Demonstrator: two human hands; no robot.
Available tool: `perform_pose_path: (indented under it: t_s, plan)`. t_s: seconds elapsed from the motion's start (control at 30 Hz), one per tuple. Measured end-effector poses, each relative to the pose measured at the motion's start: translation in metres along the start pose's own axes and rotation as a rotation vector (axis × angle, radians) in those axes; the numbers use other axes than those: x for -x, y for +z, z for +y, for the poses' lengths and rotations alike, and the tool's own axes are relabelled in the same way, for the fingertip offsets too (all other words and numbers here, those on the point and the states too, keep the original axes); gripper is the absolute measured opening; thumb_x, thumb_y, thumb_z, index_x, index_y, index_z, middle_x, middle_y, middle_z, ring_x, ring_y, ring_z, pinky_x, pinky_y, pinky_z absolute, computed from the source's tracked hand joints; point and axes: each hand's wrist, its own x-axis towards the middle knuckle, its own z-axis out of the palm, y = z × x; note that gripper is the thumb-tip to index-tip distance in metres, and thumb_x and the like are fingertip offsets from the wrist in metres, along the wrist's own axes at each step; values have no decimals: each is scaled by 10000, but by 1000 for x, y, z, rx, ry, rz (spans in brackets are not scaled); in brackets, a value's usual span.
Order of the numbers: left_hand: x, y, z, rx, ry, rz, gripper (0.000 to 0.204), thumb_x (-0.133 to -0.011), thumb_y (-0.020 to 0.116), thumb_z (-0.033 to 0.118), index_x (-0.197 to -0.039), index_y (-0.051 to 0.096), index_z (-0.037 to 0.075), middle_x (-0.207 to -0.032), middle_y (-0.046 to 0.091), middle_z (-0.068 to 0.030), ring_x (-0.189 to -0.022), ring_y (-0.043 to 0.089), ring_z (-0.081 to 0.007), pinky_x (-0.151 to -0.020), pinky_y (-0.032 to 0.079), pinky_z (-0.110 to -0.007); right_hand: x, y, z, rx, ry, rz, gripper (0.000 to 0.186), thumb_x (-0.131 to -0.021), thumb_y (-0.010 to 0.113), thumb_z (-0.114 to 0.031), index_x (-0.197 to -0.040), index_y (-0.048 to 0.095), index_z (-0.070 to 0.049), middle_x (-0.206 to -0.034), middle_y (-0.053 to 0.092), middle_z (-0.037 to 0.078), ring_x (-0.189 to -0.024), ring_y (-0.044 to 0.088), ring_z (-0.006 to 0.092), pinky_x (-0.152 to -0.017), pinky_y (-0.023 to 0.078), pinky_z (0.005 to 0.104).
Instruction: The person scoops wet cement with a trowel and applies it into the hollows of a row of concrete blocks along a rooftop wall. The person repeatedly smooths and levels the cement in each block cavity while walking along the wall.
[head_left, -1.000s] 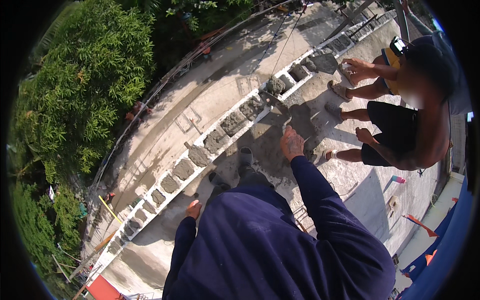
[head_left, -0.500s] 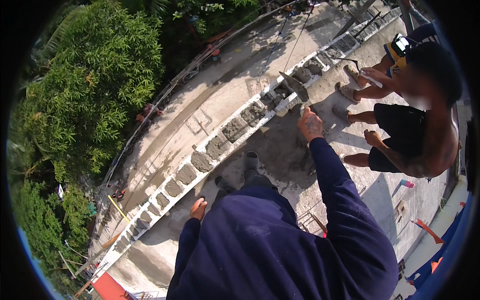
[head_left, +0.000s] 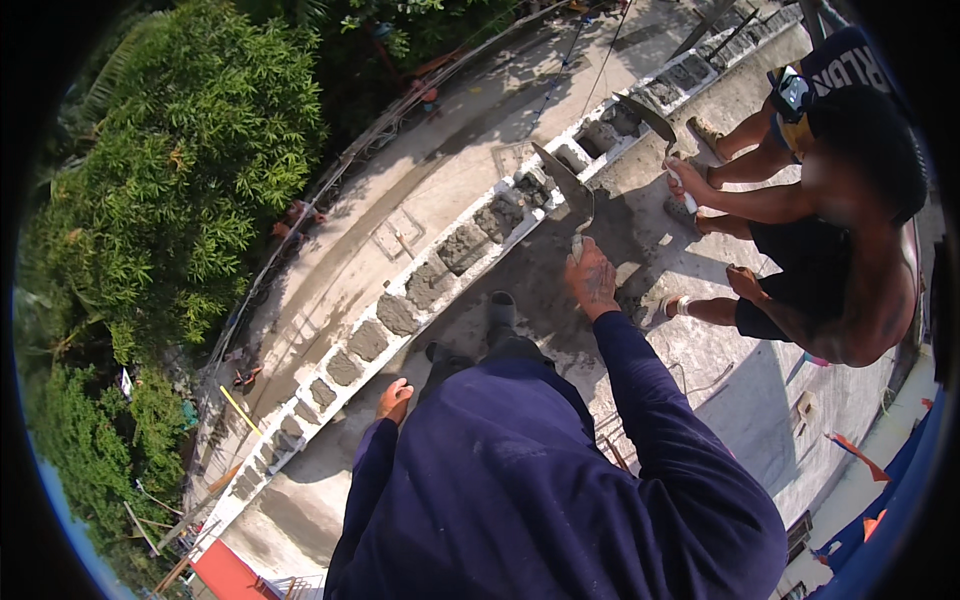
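My right hand [head_left: 592, 280] grips a trowel by its handle, the grey blade [head_left: 566, 186] tilted over the top of a white-edged block wall [head_left: 520, 221]. Wet grey mortar [head_left: 428, 286] fills many of the wall's cells; a few cells toward the upper right look dark and hollow. My left hand [head_left: 393, 402] hangs beside my body, fingers curled, apparently empty, nearest the wall. A co-worker's hand [head_left: 686, 183] holds a second trowel [head_left: 648, 120] over the wall just right of mine.
Two co-workers [head_left: 850, 250] stand close on my right on the concrete floor [head_left: 730, 430]. Beyond the wall lies a lower paved road [head_left: 370, 260] with cables and trees [head_left: 180, 170]. Bent rods [head_left: 615, 455] lie behind my right arm; blue sheeting [head_left: 890, 520] is at the far right.
My right hand and trowel swung up to the right, then came partly back left. The co-worker's hand and trowel shifted, the blade now tilted over the wall. My left hand stayed low.
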Motion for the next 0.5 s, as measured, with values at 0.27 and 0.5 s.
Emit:
perform_pose_path:
  t_s: [0.27, 0.5]
  plan:
    - [4, -7, 1, -97, 69, 21, 469, -807, 583, 346, -1163, 550, 43, -1052, 629, -146, -1013, 586, -270, -872, 434, -326, -6, 0, -9, -15, -29, 38, 337, -773, 599, -174, -1057, 489, -28, -967, 602, 190, -877, 594, 367, -753, 467, 449]
    - [8, -2, -21, -48, 39, -72, 445, -825, 581, 309, -1190, 534, 58, -1098, 610, -149, -1038, 574, -259, -883, 433, -329, 23, 30, 15, -213, 169, 137, 343, -774, 600, -186, -1054, 477, -30, -930, 604, 216, -878, 585, 393, -744, 459, 457]
